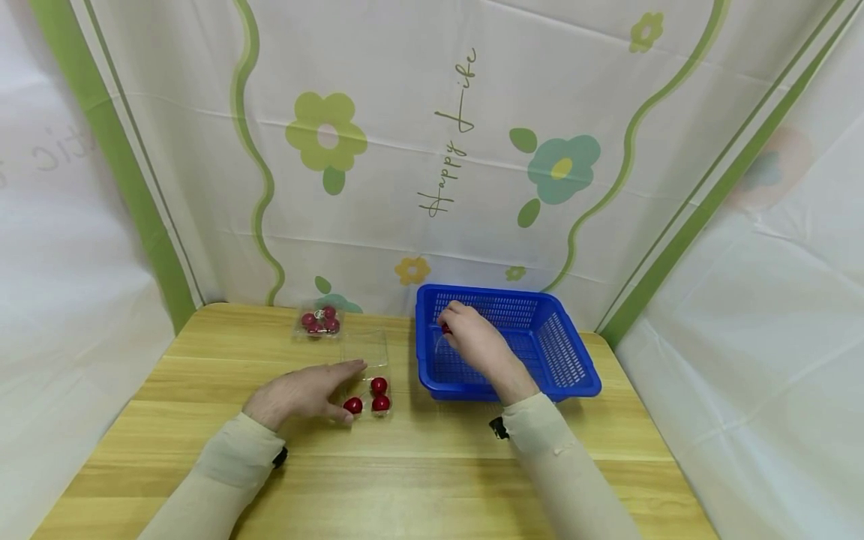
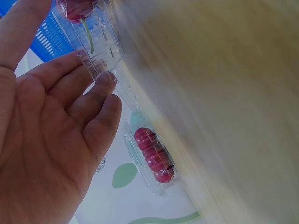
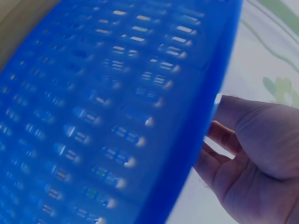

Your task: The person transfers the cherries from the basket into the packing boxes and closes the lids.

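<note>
My right hand [image 1: 478, 346] reaches over the blue basket [image 1: 587, 391], pinching a dark red cherry [image 1: 446, 328] inside its rim. In the right wrist view the basket wall hides that hand's fingertips. My left hand [image 1: 304, 394] lies along the left side of an opened clear plastic box [image 1: 390, 411], thumb by the near corner and relaxed, spread fingers by the hinge. Three shiny cherries [image 1: 379, 386] sit in the box. The left wrist view shows the left fingers [image 2: 100, 88] against the box's clear wall and a green stem [image 2: 88, 36] on one cherry.
A second clear box [image 1: 319, 322] with several cherries stands at the table's back left, its lid down. Behind the wooden table [image 1: 378, 487] hangs a white curtain [image 1: 398, 150] printed with flowers; more curtain closes both sides. The basket stands at the back right.
</note>
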### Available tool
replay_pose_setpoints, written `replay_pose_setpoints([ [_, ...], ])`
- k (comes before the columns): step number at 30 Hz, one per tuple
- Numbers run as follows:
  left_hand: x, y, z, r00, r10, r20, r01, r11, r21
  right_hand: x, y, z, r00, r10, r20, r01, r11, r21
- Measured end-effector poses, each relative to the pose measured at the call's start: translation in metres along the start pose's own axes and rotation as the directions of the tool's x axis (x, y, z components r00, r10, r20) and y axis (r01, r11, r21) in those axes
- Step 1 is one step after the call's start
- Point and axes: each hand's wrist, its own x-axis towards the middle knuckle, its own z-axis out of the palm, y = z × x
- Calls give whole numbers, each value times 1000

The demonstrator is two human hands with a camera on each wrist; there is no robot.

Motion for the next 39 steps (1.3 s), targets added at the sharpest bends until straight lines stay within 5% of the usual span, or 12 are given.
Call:
replay_pose_setpoints([
  [18,-1,0,0,1000,-11,-1,11,1000,-19,3,-38,-5,995,-100,-13,99,994,-48],
  [39,-1,3,-3,1000,5,-2,-5,1000,-13,8,-83,30,978,-208,4,208,974,-94],
])
